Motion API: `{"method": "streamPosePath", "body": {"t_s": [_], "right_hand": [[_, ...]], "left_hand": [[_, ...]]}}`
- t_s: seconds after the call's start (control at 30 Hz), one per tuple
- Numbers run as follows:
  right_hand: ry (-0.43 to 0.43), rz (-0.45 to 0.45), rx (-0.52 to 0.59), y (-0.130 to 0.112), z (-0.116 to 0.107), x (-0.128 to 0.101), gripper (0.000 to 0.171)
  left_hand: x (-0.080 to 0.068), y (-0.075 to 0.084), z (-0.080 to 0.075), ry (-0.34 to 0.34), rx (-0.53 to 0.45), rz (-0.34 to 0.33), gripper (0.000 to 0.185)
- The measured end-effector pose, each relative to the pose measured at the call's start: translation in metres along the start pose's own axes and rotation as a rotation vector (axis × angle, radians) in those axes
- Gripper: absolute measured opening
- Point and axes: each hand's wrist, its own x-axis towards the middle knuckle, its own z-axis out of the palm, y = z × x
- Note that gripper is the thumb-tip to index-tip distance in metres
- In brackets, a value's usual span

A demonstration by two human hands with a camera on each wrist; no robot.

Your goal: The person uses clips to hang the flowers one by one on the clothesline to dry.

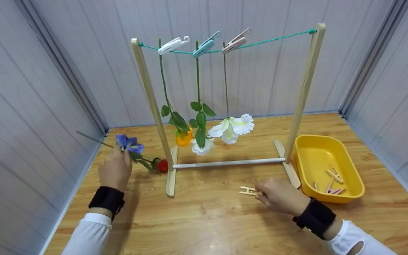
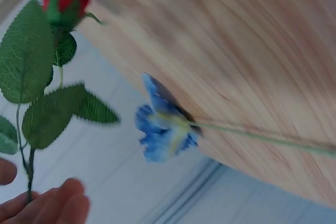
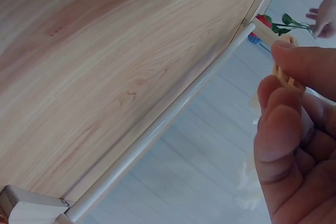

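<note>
My left hand [image 1: 115, 168] pinches the stem of an artificial red rose [image 1: 162, 165] at the left. The bloom points right, close to the stand's left post, and green leaves [image 2: 52, 119] spread below it in the left wrist view. Just beyond that hand is a blue-purple flower [image 1: 129, 143], its thin stem stretching to the left; the left wrist view shows it [image 2: 165, 129] apart from the fingers. In front of the stand, my right hand [image 1: 281, 196] holds a pale yellow clothespin [image 1: 249, 191] between thumb and fingers. Part of this clothespin [image 3: 286, 69] is hidden by them.
A wooden stand [image 1: 147, 88] carries a green cord [image 1: 278, 38]. White, teal and beige clothespins [image 1: 235, 44] hang an orange flower [image 1: 184, 138], a white rose [image 1: 202, 147] and a white flower [image 1: 230, 128]. Several clothespins lie in the yellow basin [image 1: 317, 141] at right. Panel walls surround the table.
</note>
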Motion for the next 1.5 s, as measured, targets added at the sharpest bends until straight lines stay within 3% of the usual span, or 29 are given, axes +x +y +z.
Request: {"method": "streamPosePath", "body": {"t_s": [0.23,0.4,0.63,0.87,0.97,1.2,1.5], "right_hand": [[0.009,-0.007,0.007,-0.001,-0.002,0.001,0.024],[-0.007,0.016,0.02,0.0,-0.004,0.001,0.023],[0.031,0.002,0.01,0.002,-0.012,0.001,0.021],[0.128,-0.054,-0.018,0.006,-0.021,0.004,0.022],[0.172,-0.081,-0.034,0.008,-0.025,0.005,0.025],[0.245,-0.111,-0.059,0.014,-0.042,0.009,0.02],[0.269,-0.086,-0.079,0.021,-0.071,0.017,0.021]], "left_hand": [[0.006,0.014,0.002,0.179,-0.289,0.014,0.019],[0.005,0.03,-0.002,0.208,-0.405,-0.004,0.012],[0.002,0.07,-0.015,0.101,-0.692,0.008,0.015],[-0.005,0.108,-0.029,-0.004,-0.782,0.05,0.03],[-0.009,0.12,-0.031,-0.054,-0.881,0.034,0.033],[-0.013,0.145,-0.025,-0.114,-1.057,-0.028,0.028],[-0.015,0.18,-0.013,-0.209,-1.138,0.038,0.028]]}}
